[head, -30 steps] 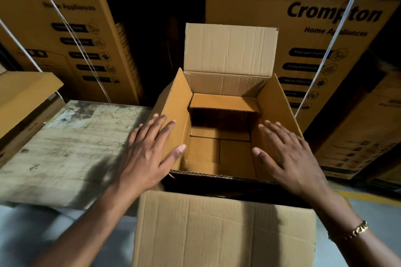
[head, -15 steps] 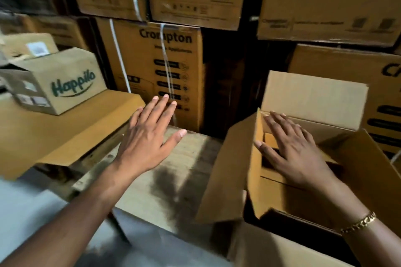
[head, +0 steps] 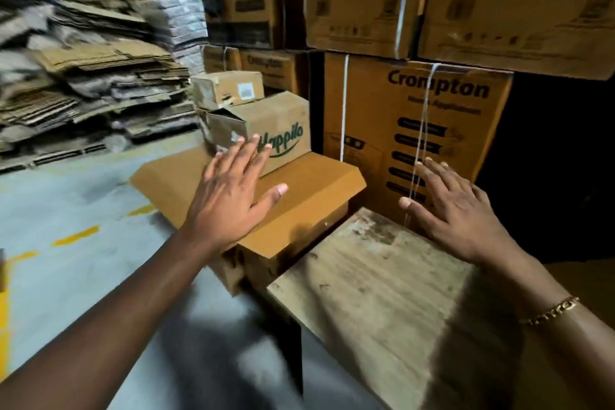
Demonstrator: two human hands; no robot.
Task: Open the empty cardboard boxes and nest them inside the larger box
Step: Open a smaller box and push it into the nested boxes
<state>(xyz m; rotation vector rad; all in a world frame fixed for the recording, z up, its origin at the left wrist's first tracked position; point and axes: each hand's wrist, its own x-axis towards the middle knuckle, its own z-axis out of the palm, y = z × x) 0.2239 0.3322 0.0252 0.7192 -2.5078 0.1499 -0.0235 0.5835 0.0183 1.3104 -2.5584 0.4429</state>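
Note:
A small cardboard box printed "Happilo" (head: pixel 283 125) stands on a flat brown carton (head: pixel 309 186), with its left end flap loose. A smaller labelled box (head: pixel 229 88) lies on top of it, behind. My left hand (head: pixel 233 196) is stretched out, fingers straight, its fingertips at the front of the Happilo box; whether they touch it is unclear. My right hand (head: pixel 456 210) hovers open above the far edge of a worn wooden table (head: pixel 376 283), holding nothing. The large open box is out of view.
Strapped "Crompton" cartons (head: pixel 432 130) are stacked high behind the table and to the right. A tall heap of flattened cardboard (head: pixel 86 76) fills the left background. Grey floor with yellow marks (head: pixel 76 236) lies to the left.
The view swung left, away from the large open box. My left hand reached forward to the Happilo box, and my right hand left the open box and now hovers over the wooden table.

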